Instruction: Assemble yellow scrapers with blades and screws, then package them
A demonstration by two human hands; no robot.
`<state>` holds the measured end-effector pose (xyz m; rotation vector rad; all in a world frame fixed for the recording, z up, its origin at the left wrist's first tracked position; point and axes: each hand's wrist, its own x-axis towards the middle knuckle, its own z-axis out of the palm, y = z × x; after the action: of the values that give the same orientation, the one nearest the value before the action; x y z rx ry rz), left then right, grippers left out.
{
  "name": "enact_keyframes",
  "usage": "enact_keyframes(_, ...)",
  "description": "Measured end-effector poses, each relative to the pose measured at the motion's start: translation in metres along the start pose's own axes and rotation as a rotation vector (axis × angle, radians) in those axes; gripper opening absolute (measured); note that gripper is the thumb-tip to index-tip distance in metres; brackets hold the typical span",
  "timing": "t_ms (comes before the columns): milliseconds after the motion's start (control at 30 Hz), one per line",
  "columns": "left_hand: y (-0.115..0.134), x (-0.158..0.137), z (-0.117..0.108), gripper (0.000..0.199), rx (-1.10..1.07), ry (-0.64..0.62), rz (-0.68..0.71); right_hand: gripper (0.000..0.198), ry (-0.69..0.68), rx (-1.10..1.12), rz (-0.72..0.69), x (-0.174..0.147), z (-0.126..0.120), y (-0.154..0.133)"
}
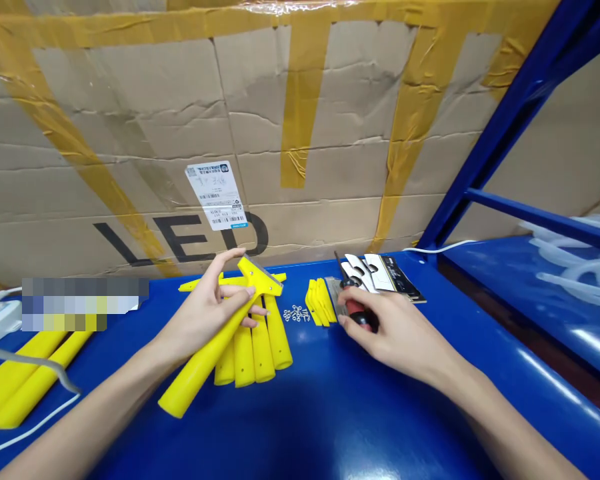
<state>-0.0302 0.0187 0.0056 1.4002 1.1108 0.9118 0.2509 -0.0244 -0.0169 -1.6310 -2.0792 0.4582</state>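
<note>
My left hand [215, 303] is closed around a yellow scraper [205, 357], held tilted with its head up and a grey metal edge along the top. Beneath it, several more yellow scraper handles [263, 353] lie side by side on the blue surface. My right hand [387, 327] grips a screwdriver [363, 317] by its red and black handle; the dark shaft points up and away. Close by that hand are a stack of small yellow plates [320, 303] and some thin grey metal pieces [334, 288]. Small screws and nuts [296, 313] sit in a loose group between my hands.
Black and white printed cards [393, 277] lie at the back right. A large taped cardboard box [260, 127] forms the back. Blue metal uprights [500, 127] and clear plastic pieces [575, 260] are on the right. Larger yellow tubes [35, 380] and a white cable [35, 423] lie left.
</note>
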Motion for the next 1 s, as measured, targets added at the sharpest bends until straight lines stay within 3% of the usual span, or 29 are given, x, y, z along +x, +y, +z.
enact_keyframes(133,-0.003,0.001,0.013,0.08,0.036,-0.082,0.054,0.01,-0.099,-0.278,-0.03,-0.003,0.003,-0.002)
enact_keyframes(300,-0.001,0.006,0.033,0.031,0.084,-0.166,0.032,0.027,-0.156,-0.305,-0.113,-0.005,0.003,-0.002)
enact_keyframes(400,0.003,0.012,0.042,0.024,0.106,-0.176,0.038,0.044,-0.073,-0.203,-0.091,-0.003,-0.007,0.006)
enact_keyframes(533,0.007,0.02,0.057,0.022,0.102,-0.187,0.052,0.037,0.276,-0.285,0.01,0.004,-0.019,0.034)
enact_keyframes(667,0.007,0.028,0.073,0.02,0.091,-0.201,0.046,0.071,0.106,-0.359,0.053,0.007,-0.019,0.06)
enact_keyframes(767,0.004,0.031,0.08,0.018,0.08,-0.221,0.046,0.066,0.047,-0.36,0.072,0.008,-0.017,0.065)
enact_keyframes(1000,0.002,0.033,0.082,0.019,0.063,-0.24,0.022,0.044,0.13,-0.377,-0.001,0.006,-0.029,0.063)
